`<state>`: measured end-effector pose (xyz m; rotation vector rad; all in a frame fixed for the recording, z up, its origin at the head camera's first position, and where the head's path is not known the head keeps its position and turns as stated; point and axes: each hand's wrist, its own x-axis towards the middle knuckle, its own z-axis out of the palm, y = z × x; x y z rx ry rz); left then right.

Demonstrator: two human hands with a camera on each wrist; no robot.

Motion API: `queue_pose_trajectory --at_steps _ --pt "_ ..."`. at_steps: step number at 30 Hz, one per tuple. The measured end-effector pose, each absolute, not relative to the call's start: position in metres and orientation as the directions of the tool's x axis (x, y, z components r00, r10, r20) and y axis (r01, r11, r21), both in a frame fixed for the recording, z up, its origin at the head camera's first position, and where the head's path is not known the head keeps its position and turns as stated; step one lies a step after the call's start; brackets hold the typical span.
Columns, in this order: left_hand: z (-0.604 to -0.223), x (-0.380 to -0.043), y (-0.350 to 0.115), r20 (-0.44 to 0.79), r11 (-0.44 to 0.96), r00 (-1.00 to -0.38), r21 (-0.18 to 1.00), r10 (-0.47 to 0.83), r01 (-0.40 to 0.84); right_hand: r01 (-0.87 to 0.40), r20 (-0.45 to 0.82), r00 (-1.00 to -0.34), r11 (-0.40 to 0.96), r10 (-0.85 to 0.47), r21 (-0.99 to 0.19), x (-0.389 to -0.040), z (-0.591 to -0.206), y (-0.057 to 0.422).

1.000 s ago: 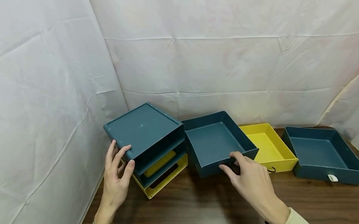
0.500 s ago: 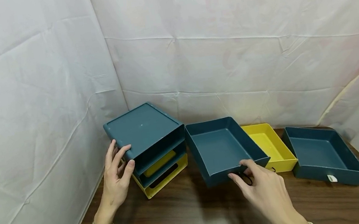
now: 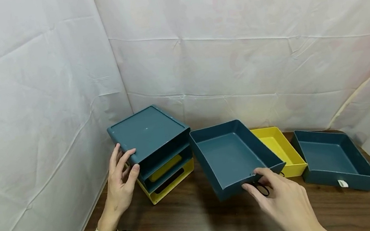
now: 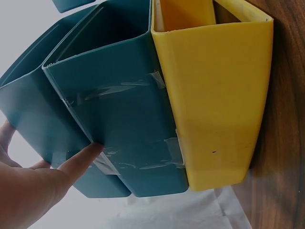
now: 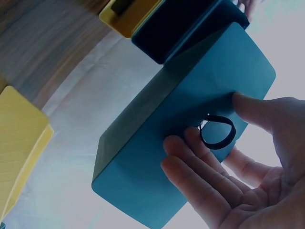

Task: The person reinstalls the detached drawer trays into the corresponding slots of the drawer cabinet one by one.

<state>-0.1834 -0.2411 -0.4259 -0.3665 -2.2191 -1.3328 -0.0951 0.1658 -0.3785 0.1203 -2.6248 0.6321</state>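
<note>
My right hand (image 3: 285, 200) pinches the front wall of a dark blue drawer (image 3: 228, 157), thumb on the outer face and index finger over the rim. A small black loop (image 5: 232, 133) hangs on that face beside the fingers in the right wrist view. The drawer is tilted, its back corner close to the stacked cabinet (image 3: 148, 130), and a shadow falls on the table under it. On the cabinet's left side rests my left hand (image 3: 120, 184), fingers spread. Blue tiers sit above a yellow bottom tier (image 4: 217, 105), with clear tape across the joints.
Right of the held drawer, a yellow drawer (image 3: 300, 169) stands on the wooden table (image 3: 187, 229). Beside it is another blue drawer (image 3: 325, 180) with a white tab (image 3: 342, 183). White cloth walls (image 3: 234, 65) rise behind and at the left.
My right hand has drawn the blue drawer to the right and toward me, away from the cabinet. The left hand has stayed in place on the cabinet.
</note>
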Motion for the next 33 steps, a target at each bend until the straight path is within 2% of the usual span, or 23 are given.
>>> queue_pose_trajectory --at_steps 7,17,25,33 --pt "-0.426 -0.183 -0.242 0.569 0.473 -0.822 0.735 -0.041 0.485 -0.220 0.426 -0.904 0.877 -0.020 -0.427 -0.088 -0.376 0.159" --pt "-0.426 -0.182 -0.242 0.563 0.482 -0.826 0.735 -0.040 0.477 -0.323 0.489 -0.867 0.856 -0.097 -0.403 -0.077 -0.377 0.146" --pt "-0.424 -0.183 -0.240 0.563 0.477 -0.826 0.735 -0.033 0.482 -0.315 0.441 -0.891 0.842 -0.104 -0.438 -0.066 -0.373 0.133" --pt "-0.424 -0.182 -0.239 0.571 0.478 -0.821 0.729 -0.029 0.490 -0.423 0.518 -0.839 0.796 -0.164 -0.433 -0.061 -0.379 0.124"
